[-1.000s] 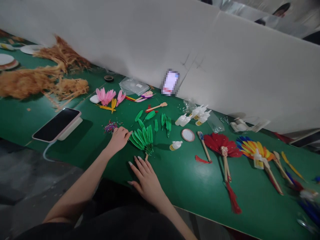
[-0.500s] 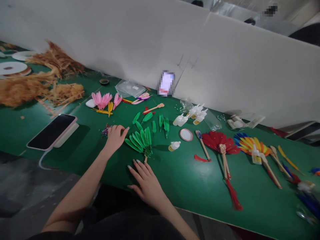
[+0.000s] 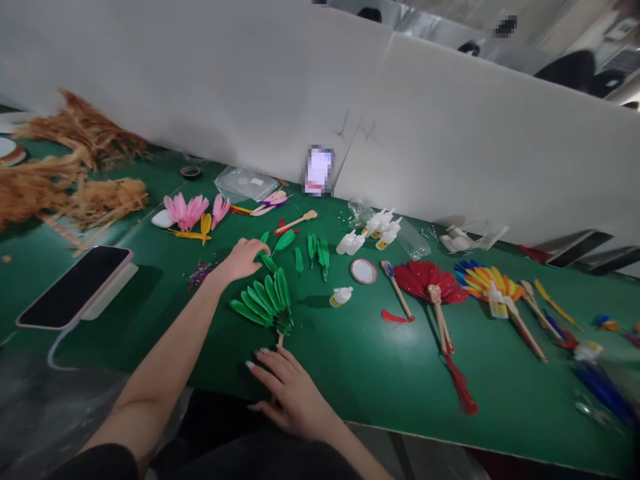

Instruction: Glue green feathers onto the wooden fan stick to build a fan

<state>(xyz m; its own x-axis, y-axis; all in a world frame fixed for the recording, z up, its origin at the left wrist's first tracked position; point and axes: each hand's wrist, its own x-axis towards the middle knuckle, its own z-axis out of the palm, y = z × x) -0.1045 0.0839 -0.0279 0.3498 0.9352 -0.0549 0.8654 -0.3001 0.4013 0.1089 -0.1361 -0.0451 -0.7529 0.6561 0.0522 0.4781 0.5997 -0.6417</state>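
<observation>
A fan of green feathers [image 3: 265, 297] with a wooden handle [image 3: 280, 339] lies on the table in front of me. My left hand [image 3: 245, 259] is above it on the left, its fingers closed at the tips on a green feather [image 3: 269, 262]; the exact pinch is partly hidden. My right hand [image 3: 295, 393] rests at the lower end of the handle, fingers stretched out over it and thumb apart. More loose green feathers [image 3: 320, 253] lie just beyond the fan. A small white glue bottle [image 3: 341, 297] stands to its right.
Several glue bottles [image 3: 383, 227] and a round lid [image 3: 363, 271] sit farther back. A red feather fan [image 3: 431, 281] and a yellow-blue one [image 3: 493, 283] lie right. Pink feathers [image 3: 186, 211], a phone [image 3: 75, 287] on a stand and brown dried fibres [image 3: 83, 130] are left.
My left hand has moved right onto the loose green feathers. My right hand's fingers have shifted over the fan's handle. The camera view has turned a little to the right.
</observation>
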